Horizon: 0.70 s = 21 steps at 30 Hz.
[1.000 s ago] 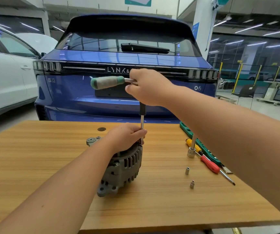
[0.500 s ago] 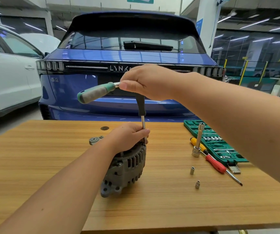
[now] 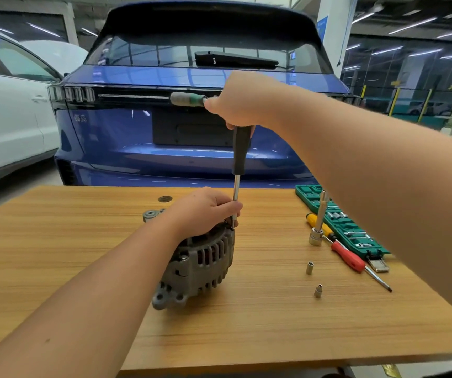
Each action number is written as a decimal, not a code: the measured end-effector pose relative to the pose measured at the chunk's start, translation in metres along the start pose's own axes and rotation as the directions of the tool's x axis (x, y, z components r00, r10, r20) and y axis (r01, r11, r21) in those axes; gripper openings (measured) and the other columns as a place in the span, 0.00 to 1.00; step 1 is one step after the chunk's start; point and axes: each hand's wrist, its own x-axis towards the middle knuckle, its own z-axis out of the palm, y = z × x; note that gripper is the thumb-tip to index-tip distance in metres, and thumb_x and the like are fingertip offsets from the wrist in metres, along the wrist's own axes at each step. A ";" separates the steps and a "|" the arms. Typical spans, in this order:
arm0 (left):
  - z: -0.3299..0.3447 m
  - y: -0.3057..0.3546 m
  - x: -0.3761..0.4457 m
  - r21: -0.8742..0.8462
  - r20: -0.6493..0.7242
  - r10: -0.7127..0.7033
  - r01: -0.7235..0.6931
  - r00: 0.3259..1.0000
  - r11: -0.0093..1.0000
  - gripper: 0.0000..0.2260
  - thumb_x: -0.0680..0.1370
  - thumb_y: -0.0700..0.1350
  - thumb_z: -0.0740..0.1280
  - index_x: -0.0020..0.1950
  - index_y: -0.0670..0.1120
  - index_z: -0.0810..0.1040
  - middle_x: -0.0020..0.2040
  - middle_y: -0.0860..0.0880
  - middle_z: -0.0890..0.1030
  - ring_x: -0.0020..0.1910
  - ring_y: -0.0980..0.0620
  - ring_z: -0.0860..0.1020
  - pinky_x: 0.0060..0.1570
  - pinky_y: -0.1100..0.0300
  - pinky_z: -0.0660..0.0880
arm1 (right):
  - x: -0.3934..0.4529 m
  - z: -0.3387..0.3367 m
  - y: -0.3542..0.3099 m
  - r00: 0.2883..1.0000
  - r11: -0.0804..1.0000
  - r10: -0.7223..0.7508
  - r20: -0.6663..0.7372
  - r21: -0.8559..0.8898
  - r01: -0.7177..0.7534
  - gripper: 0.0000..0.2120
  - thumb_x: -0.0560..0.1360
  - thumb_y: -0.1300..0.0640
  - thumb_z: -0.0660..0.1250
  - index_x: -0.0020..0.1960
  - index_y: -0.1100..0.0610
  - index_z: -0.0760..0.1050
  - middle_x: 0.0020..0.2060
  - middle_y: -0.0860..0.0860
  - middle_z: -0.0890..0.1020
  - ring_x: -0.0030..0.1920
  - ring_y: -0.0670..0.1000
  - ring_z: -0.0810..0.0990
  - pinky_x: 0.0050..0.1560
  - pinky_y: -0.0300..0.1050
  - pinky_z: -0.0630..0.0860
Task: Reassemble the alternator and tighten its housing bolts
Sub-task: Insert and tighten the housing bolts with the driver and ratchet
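Observation:
A grey alternator (image 3: 200, 266) stands on the wooden table (image 3: 55, 255), slotted housing facing me. My left hand (image 3: 204, 211) grips its top and pinches the lower end of a steel shaft. That shaft belongs to a T-handle wrench (image 3: 239, 151) with a black sleeve, standing upright on the housing's upper edge. My right hand (image 3: 239, 100) grips the wrench's top, where a green and grey cross handle (image 3: 188, 99) sticks out to the left. The bolt under the wrench tip is hidden by my fingers.
Right of the alternator stand a socket extension (image 3: 318, 222), two small sockets (image 3: 309, 268), a red screwdriver (image 3: 351, 259), a yellow-handled one (image 3: 314, 221) and a green socket case (image 3: 342, 222). A pulley (image 3: 151, 214) lies behind my left wrist. A blue car (image 3: 192, 105) is parked beyond the table.
The cross handle has swung from pointing down-left to level, and shows shorter. My right hand turned with it. My left hand stays on the alternator and shaft.

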 end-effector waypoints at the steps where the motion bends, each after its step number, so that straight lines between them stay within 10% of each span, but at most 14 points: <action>1: 0.000 -0.001 0.000 -0.004 0.005 0.003 -0.003 1.000 1.000 0.11 0.83 0.63 0.59 0.48 0.63 0.79 0.43 0.68 0.84 0.41 0.68 0.81 0.45 0.61 0.76 | 0.000 -0.002 0.000 0.999 0.994 0.018 0.032 0.103 -0.022 0.22 0.83 0.44 0.58 0.38 0.56 0.74 0.28 0.50 0.83 0.26 0.49 0.82 0.23 0.37 0.69; 4: -0.001 -0.004 0.001 -0.037 0.009 0.010 -0.010 1.000 0.999 0.11 0.83 0.63 0.60 0.49 0.63 0.80 0.44 0.69 0.84 0.42 0.69 0.81 0.47 0.59 0.77 | -0.009 -0.002 -0.004 0.996 0.965 -0.014 0.093 0.263 -0.011 0.20 0.84 0.45 0.58 0.38 0.55 0.73 0.23 0.48 0.81 0.23 0.45 0.80 0.23 0.33 0.70; 11: -0.001 -0.005 0.000 -0.054 -0.008 0.027 -0.027 1.000 0.998 0.12 0.82 0.63 0.61 0.48 0.61 0.81 0.42 0.68 0.83 0.40 0.68 0.80 0.42 0.59 0.75 | -0.020 0.018 0.004 0.950 0.961 -0.269 -0.159 -0.106 0.255 0.21 0.80 0.41 0.64 0.34 0.49 0.64 0.32 0.47 0.70 0.33 0.46 0.67 0.31 0.44 0.59; 16: -0.002 -0.004 0.000 -0.025 -0.006 0.031 -0.031 1.000 0.999 0.14 0.82 0.64 0.61 0.49 0.60 0.82 0.44 0.67 0.84 0.41 0.66 0.81 0.45 0.57 0.78 | -0.033 0.048 0.004 0.819 0.854 -0.131 -0.558 0.356 0.379 0.23 0.78 0.46 0.71 0.30 0.51 0.64 0.35 0.47 0.67 0.35 0.48 0.66 0.35 0.43 0.62; 21: 0.000 -0.004 0.002 -0.014 -0.055 -0.012 0.011 0.998 1.000 0.21 0.80 0.71 0.54 0.47 0.62 0.81 0.41 0.63 0.84 0.43 0.62 0.81 0.44 0.58 0.72 | -0.042 0.065 0.000 0.883 0.361 0.192 -0.427 0.868 0.341 0.21 0.84 0.45 0.57 0.39 0.57 0.73 0.35 0.49 0.77 0.33 0.47 0.74 0.38 0.42 0.72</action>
